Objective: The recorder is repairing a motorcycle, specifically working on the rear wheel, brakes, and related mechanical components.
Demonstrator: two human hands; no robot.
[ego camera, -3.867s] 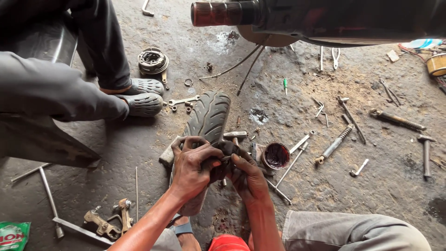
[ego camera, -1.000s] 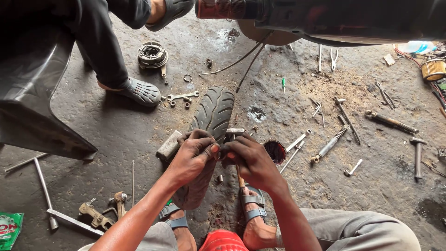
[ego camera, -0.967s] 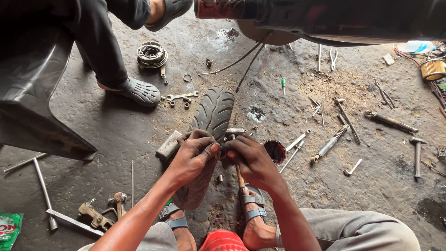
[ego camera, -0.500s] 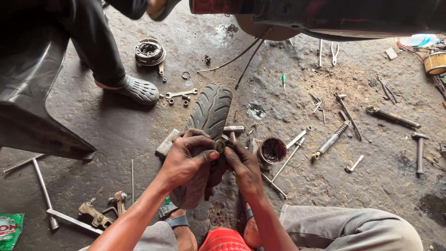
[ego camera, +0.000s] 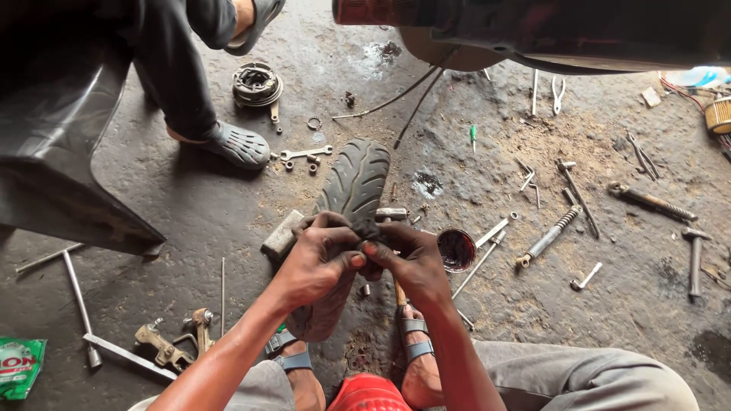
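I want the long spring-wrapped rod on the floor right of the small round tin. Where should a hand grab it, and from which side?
Grip the spring-wrapped rod at its bare lower shaft, below the coils, coming straight down from above. It lies flat and diagonal on the concrete floor, its lower end toward the tin, so fingers would likely close best across its narrow width. The thinner rods lie to its left, so the right side looks clearer.

Both hands (ego camera: pixel 365 259) together, fingers pinched
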